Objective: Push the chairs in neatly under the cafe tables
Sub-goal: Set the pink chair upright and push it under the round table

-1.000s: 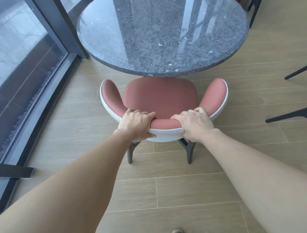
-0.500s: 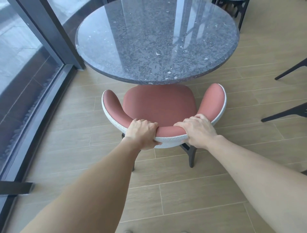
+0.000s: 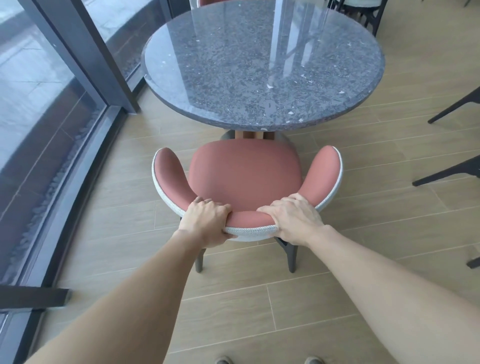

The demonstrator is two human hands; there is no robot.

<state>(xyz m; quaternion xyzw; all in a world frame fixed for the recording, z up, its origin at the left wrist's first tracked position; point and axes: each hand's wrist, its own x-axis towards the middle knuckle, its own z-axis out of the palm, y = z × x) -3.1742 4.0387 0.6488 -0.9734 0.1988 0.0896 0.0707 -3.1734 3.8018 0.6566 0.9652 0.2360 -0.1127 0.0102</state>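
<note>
- A round, dark speckled stone cafe table point(image 3: 262, 67) fills the upper middle of the view from a head-worn camera. Every position below is given relative to this table.
- On the near side of the table stands a chair point(image 3: 244, 176) with a pink cushioned seat. Its curved backrest is pink inside and pale grey weave outside.
- The front of the seat lies just short of the table's near rim, and the wooden base shows in the gap. Nearly the whole seat is in the open, so this chair is not yet tucked in and most of the push remains.
- The left hand point(image 3: 207, 223) grips the middle of the backrest, the part farthest from the table. Its fingers point(image 3: 205, 204) are curled together over the top edge onto the pink lining, and the thumb is hooked under against the grey weave.
- The right hand point(image 3: 293, 220) grips the same rail just beside it. Its fingers are draped close together over the top, and one digit lies flat along the rail, pointing at the left hand.
- Both bare forearms stretch straight from the viewer toward the table.
- A sliver of another pink chair point(image 3: 207, 2) shows beyond the table's far rim.
- Dark chair legs point(image 3: 452, 106) stand to the table's right. Whether these are pushed in cannot be told.
- A dark window frame point(image 3: 85, 57) runs past the table's left side.
</note>
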